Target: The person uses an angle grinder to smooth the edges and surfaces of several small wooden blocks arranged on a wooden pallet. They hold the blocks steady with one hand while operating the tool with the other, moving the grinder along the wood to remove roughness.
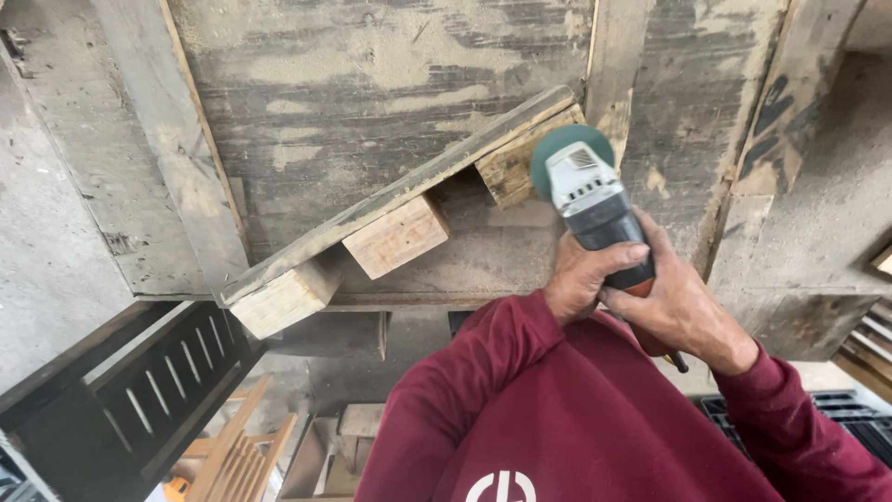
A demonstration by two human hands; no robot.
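Angle grinder [595, 204] is what we've got gripped here, both hands wrapped round the dark body near its back end, with the green guard and disc end pointing away from us, right up against the end block of a rough pallet piece [390, 200]. Left hand [583, 277] is curled tight over the body from the side; right hand [683, 302] is closed round the rear of it, where a bit of orange shows. Neither hand is spread, both are clamped on.

We'd say this tool is stiff, fairly heavy for its size and prone to kicking, so two hands on the body well behind the guard looks like the sane grip.

That pallet piece is a long plank with three chunky wood blocks, lying slanted on a worn, paint-streaked workbench [372, 74]. Dark slatted panel [177, 372] sits below on our left.
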